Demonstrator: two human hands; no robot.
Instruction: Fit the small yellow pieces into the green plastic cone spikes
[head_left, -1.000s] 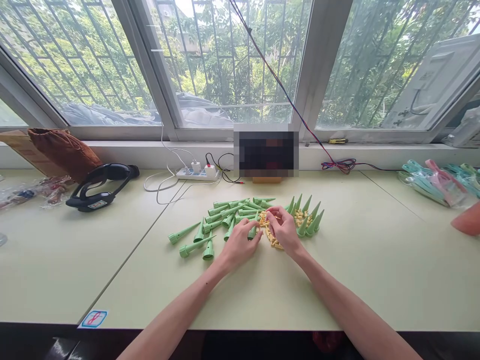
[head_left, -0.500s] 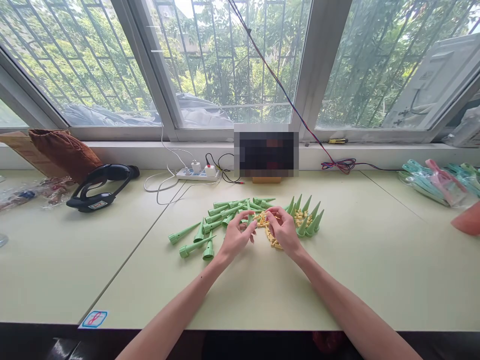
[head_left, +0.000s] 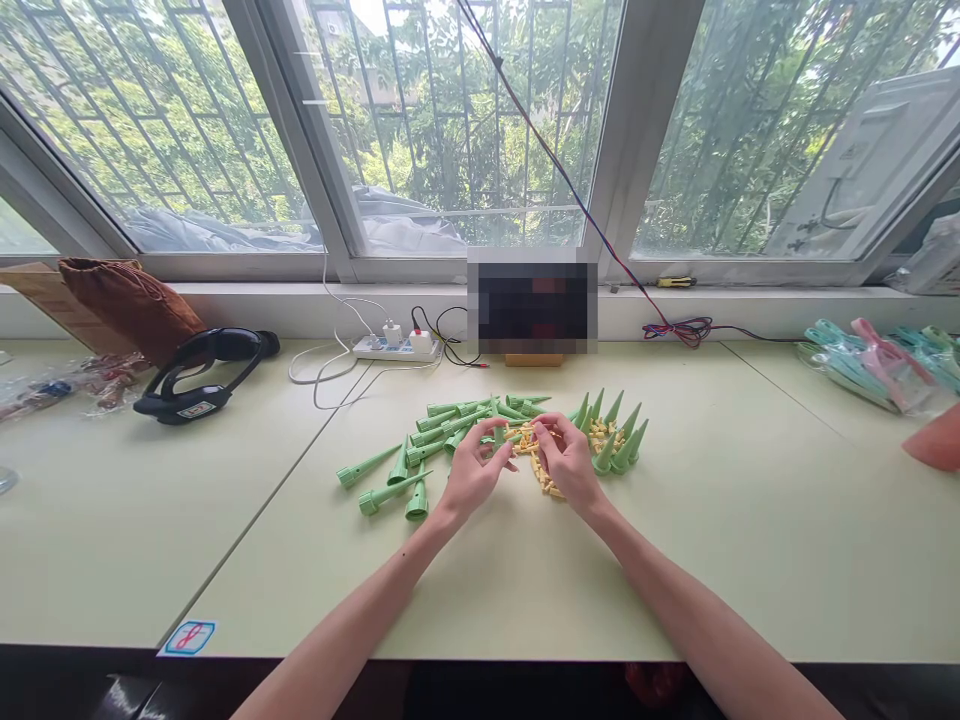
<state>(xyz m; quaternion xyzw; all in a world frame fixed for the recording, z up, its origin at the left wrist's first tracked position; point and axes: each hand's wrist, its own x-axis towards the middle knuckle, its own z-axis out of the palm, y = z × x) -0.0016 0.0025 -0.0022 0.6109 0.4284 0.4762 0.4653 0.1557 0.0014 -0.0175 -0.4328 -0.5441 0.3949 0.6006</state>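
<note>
My left hand point(head_left: 474, 468) is closed around a green plastic spike point(head_left: 498, 432) that points upward between its fingers. My right hand point(head_left: 568, 460) rests with fingers pinched over a heap of small yellow parts point(head_left: 537, 450); what it holds is too small to make out. Left of my hands lies a scatter of green spikes point(head_left: 409, 465) on their sides. Right of the yellow heap stands a cluster of upright green cones point(head_left: 616, 432).
The pale green table point(head_left: 750, 540) runs to a window sill. A power strip point(head_left: 396, 346) with cables and a blurred screen point(head_left: 533, 306) sit at the back. A black headset point(head_left: 202, 372) and brown bag point(head_left: 127, 300) lie left; a bag of pastel clips point(head_left: 877, 365) lies right.
My left hand lifted a green spike off the table and turned it upright. My right hand stayed over the yellow parts.
</note>
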